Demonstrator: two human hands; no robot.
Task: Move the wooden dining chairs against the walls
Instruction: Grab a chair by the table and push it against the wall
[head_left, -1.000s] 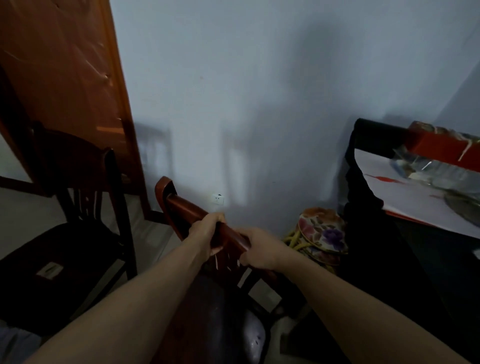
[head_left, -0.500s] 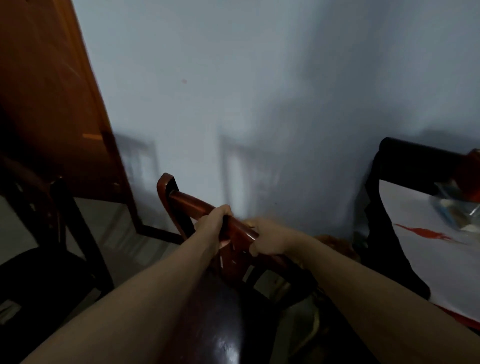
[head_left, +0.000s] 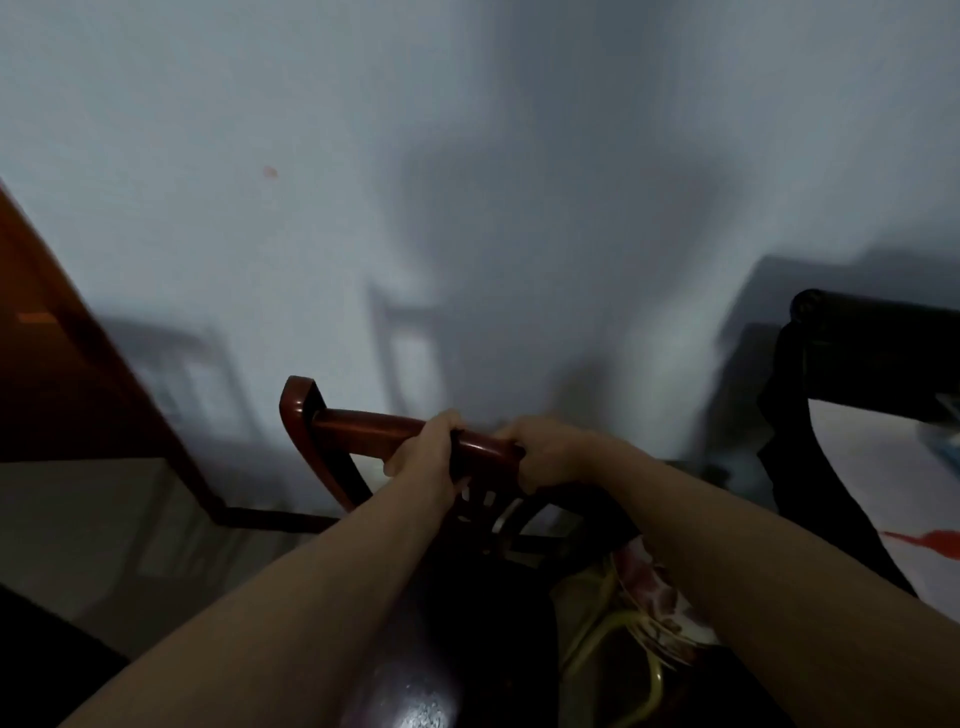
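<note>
Closer to the wall (head_left: 363, 156) now than a second ago, the wooden chair (head_left: 363, 431) has swung round so its top rail faces the plaster more squarely, and the second chair that stood at the left has slipped almost out of view, only a dark corner of it left at the bottom edge.

From where I stand, this looks like the carrying step: the chair is being walked to the wall, not yet set against it. Next it wants lowering with its back flat and parallel to the wall, without knocking the skirting or the things on the floor.

Both hands are curled tight over the top rail, side by side and nearly touching: the left hand (head_left: 423, 449) nearer the middle of the rail, the right hand (head_left: 545, 452) toward its right end. The glossy dark seat (head_left: 415, 691) lies below, between the forearms.

Just right of the seat, on the floor, sit flowered plates (head_left: 657, 597). Beyond them stands a dark-edged worktop (head_left: 878, 358) with a white covering. A brown door (head_left: 57, 364) fills the left side.
</note>
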